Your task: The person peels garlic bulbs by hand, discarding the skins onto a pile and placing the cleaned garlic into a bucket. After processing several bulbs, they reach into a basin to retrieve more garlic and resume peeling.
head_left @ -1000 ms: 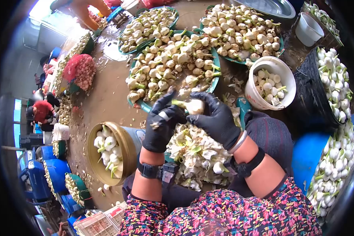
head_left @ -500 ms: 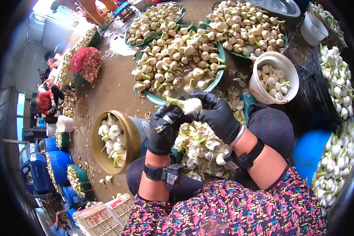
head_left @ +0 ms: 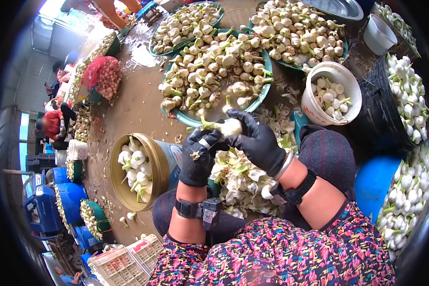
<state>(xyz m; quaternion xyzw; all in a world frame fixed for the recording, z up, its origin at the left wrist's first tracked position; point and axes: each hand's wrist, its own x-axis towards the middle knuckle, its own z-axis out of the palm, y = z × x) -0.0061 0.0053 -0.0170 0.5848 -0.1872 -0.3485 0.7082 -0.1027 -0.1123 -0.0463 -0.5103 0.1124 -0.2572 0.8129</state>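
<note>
A fresh garlic bulb (head_left: 232, 126) with a short pale-green stem is held between my two gloved hands. My right hand (head_left: 257, 147) grips the white bulb, thumb and fingers closed on it. My left hand (head_left: 196, 159) is closed at the stem side, and a light band shows around one of its fingers. A scrap of skin clings to the left glove. Below the hands lies a heap of papery garlic peelings (head_left: 245, 176). Just beyond them, a green-rimmed tub (head_left: 270, 85) holds unpeeled garlic in murky water.
To the left stands a yellowish bucket (head_left: 161, 164) of white garlic bulbs. A white bucket (head_left: 352, 109) at right holds more bulbs. Beyond it are a black container (head_left: 374, 102) and a blue one (head_left: 374, 176), by piles of clean garlic. A person in red (head_left: 53, 123) sits far left.
Both hands have shifted very slightly, with the garlic bulb still between them. The right hand moved a little left and down. Otherwise the surroundings look the same.
</note>
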